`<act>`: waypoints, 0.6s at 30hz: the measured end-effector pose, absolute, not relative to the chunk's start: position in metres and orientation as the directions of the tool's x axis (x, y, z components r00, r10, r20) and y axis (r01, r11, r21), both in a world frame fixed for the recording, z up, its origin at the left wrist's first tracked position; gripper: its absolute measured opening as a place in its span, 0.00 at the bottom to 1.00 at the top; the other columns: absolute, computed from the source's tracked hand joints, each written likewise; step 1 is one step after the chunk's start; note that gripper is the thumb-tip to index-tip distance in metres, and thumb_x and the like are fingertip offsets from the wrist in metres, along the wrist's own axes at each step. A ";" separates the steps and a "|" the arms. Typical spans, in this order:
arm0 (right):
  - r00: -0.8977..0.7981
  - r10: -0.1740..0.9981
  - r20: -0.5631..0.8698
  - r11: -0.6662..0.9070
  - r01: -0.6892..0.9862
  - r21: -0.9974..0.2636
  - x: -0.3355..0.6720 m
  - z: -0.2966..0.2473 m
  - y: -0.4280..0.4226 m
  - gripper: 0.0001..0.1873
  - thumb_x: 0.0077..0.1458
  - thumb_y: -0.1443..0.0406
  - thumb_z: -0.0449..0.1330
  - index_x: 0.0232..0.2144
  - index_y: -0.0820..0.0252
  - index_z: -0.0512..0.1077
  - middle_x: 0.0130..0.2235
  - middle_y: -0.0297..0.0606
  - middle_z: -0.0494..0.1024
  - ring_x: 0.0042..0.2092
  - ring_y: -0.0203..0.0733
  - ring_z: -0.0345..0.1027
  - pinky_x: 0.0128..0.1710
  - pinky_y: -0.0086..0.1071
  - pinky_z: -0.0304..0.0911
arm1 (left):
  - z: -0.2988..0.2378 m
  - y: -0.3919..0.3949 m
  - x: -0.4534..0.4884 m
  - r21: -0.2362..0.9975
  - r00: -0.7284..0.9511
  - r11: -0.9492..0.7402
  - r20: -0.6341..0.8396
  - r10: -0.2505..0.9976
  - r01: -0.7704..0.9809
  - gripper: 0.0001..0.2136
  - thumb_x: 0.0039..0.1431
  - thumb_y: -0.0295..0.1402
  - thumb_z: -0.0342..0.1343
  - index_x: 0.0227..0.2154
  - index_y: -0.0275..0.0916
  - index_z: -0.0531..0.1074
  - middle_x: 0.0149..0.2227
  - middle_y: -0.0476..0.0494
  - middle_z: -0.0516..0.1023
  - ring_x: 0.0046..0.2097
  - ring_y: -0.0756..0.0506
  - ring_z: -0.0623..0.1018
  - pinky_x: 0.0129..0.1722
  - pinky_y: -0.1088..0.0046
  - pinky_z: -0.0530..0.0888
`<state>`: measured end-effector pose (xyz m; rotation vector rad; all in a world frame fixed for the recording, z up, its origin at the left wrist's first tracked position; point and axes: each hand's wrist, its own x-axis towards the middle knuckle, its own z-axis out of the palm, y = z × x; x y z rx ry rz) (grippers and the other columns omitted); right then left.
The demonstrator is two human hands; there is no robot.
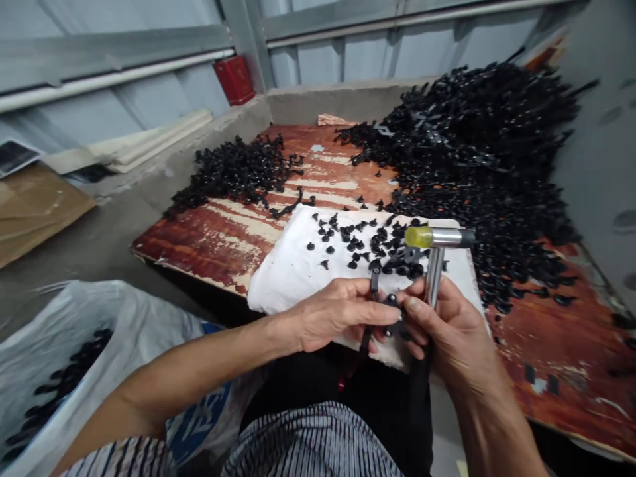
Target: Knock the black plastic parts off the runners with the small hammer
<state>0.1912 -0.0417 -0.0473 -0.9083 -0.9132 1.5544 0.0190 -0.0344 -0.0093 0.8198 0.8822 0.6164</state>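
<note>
L hand [342, 315] pinching blk plastic part [390, 308], R hand [450, 334] wrapped round yellow-tipped mallet [432, 237] by its handle, above white cloth [293, 265].

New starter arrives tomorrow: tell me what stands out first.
A huge heap of black parts fills the right of a weathered red-brown wooden board. The right hand grips a metal hammer with a yellow tip over a white cloth scattered with black pieces, beside the left hand.

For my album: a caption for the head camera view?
Left hand holds a black strip while right hand grips a yellow-tipped hammer.
</note>
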 end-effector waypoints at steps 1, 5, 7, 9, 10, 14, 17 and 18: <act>-0.167 0.982 -0.087 -0.146 -0.379 -0.914 0.192 -0.049 -0.042 0.17 0.47 0.60 0.73 0.31 0.56 0.69 0.20 0.23 0.69 0.15 0.24 0.53 0.10 0.18 0.56 | -0.012 -0.037 0.020 0.818 0.496 0.557 -0.427 0.756 -0.145 0.20 0.39 0.42 0.71 0.30 0.36 0.70 0.25 0.49 0.74 0.25 0.51 0.74 0.27 0.71 0.72; -0.207 0.974 -0.093 -0.147 -0.265 -0.953 0.193 -0.052 -0.043 0.15 0.50 0.59 0.71 0.33 0.56 0.69 0.21 0.25 0.71 0.15 0.25 0.55 0.10 0.18 0.57 | -0.023 -0.049 0.021 0.842 0.436 0.517 -0.412 0.800 -0.154 0.20 0.44 0.46 0.68 0.30 0.38 0.66 0.18 0.51 0.74 0.19 0.52 0.72 0.20 0.77 0.68; -0.213 0.973 -0.086 -0.139 -0.247 -0.959 0.193 -0.052 -0.043 0.16 0.50 0.58 0.71 0.34 0.56 0.69 0.23 0.26 0.73 0.15 0.25 0.55 0.11 0.18 0.57 | -0.026 -0.053 0.018 0.860 0.376 0.481 -0.395 0.838 -0.169 0.19 0.47 0.44 0.67 0.31 0.39 0.65 0.17 0.52 0.73 0.17 0.52 0.71 0.19 0.79 0.66; -0.230 0.970 -0.075 -0.130 -0.233 -0.964 0.192 -0.051 -0.042 0.17 0.50 0.57 0.71 0.34 0.56 0.69 0.25 0.27 0.74 0.15 0.24 0.56 0.11 0.18 0.57 | -0.026 -0.053 0.012 0.869 0.325 0.458 -0.385 0.864 -0.188 0.17 0.46 0.42 0.66 0.31 0.39 0.65 0.15 0.55 0.71 0.16 0.53 0.71 0.19 0.79 0.67; -0.244 0.967 -0.075 -0.130 -0.219 -0.967 0.192 -0.050 -0.042 0.16 0.51 0.56 0.70 0.35 0.56 0.69 0.26 0.27 0.75 0.15 0.24 0.57 0.11 0.18 0.57 | -0.025 -0.052 0.008 0.873 0.308 0.449 -0.381 0.872 -0.191 0.17 0.46 0.40 0.66 0.31 0.39 0.66 0.15 0.56 0.71 0.15 0.53 0.70 0.18 0.79 0.68; -0.243 0.968 -0.062 -0.109 -0.187 -0.976 0.192 -0.048 -0.042 0.14 0.54 0.55 0.67 0.35 0.56 0.70 0.34 0.32 0.78 0.17 0.23 0.58 0.12 0.18 0.57 | -0.015 -0.037 -0.014 0.894 0.225 0.414 -0.374 0.900 -0.171 0.14 0.45 0.33 0.67 0.29 0.37 0.67 0.17 0.55 0.72 0.13 0.56 0.65 0.12 0.82 0.62; -0.222 0.974 -0.043 -0.091 -0.210 -0.973 0.193 -0.050 -0.042 0.13 0.56 0.56 0.66 0.35 0.55 0.69 0.35 0.32 0.78 0.18 0.24 0.59 0.12 0.19 0.57 | -0.004 -0.019 -0.033 0.885 0.166 0.422 -0.394 0.904 -0.198 0.12 0.45 0.26 0.67 0.27 0.36 0.68 0.21 0.53 0.74 0.13 0.58 0.64 0.11 0.85 0.57; -0.225 0.974 -0.043 -0.093 -0.215 -0.972 0.194 -0.050 -0.042 0.12 0.57 0.56 0.66 0.35 0.55 0.69 0.34 0.32 0.78 0.18 0.25 0.59 0.12 0.18 0.57 | -0.001 -0.013 -0.038 0.872 0.155 0.439 -0.414 0.897 -0.215 0.11 0.46 0.24 0.66 0.27 0.35 0.67 0.24 0.50 0.77 0.13 0.59 0.63 0.11 0.85 0.56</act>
